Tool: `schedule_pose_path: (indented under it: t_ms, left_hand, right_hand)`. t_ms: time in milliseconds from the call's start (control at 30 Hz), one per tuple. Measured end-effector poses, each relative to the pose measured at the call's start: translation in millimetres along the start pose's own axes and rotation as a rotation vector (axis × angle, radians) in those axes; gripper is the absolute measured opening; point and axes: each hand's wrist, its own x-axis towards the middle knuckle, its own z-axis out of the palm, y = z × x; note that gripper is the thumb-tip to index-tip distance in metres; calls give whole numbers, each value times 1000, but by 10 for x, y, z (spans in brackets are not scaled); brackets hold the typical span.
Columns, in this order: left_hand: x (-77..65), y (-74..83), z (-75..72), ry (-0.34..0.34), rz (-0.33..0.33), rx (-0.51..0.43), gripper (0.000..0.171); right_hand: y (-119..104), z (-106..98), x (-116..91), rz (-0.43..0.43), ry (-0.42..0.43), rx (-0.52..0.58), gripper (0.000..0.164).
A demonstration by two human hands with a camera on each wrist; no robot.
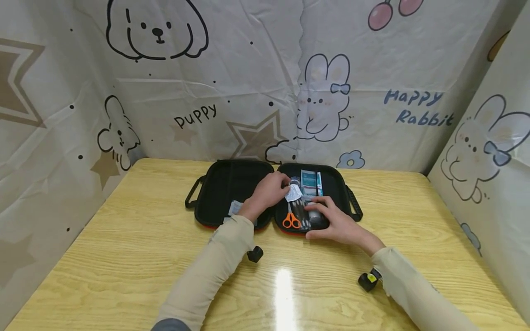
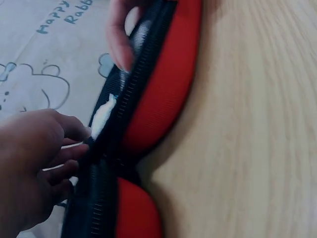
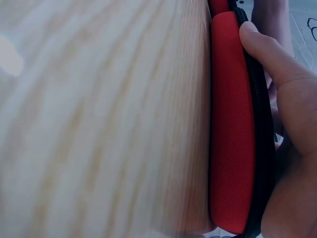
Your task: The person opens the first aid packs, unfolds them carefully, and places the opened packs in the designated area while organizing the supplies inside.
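A black zip case with a red outside lies unfolded on the table, its left half point(image 1: 244, 177) beside its right half point(image 1: 336, 184). My left hand point(image 1: 269, 189) reaches into the right half and pinches a small white packet point(image 1: 294, 193), which stands above the rim in the left wrist view. Orange-handled scissors point(image 1: 291, 221) lie partly under that packet. My right hand point(image 1: 337, 224) spreads over the front of the right half, fingers over a clear pack of cotton swabs point(image 1: 304, 214). In the right wrist view its thumb point(image 3: 265, 47) rests on the zipped rim.
Blue-and-white packets point(image 1: 310, 180) sit under a black strap at the back of the right half. Pale packets point(image 1: 235, 208) lie in the left half. Carry handles stick out at both ends. The wooden table point(image 1: 124, 257) meets a printed cloth point(image 1: 248, 92) behind and at the sides.
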Motion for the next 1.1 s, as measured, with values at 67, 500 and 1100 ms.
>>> schedule_pose_path:
  t_ms: [67, 500, 1100]
  left_hand:
    - [16, -29, 37, 1, -7, 26, 31]
    - [0, -123, 91, 6, 8, -40, 27]
    - [-273, -407, -313, 214, -28, -529, 20]
  right_hand:
    - [3, -3, 0, 3, -3, 0, 68]
    - [0, 0, 13, 8, -2, -7, 68]
    - [8, 10, 7, 8, 4, -16, 71]
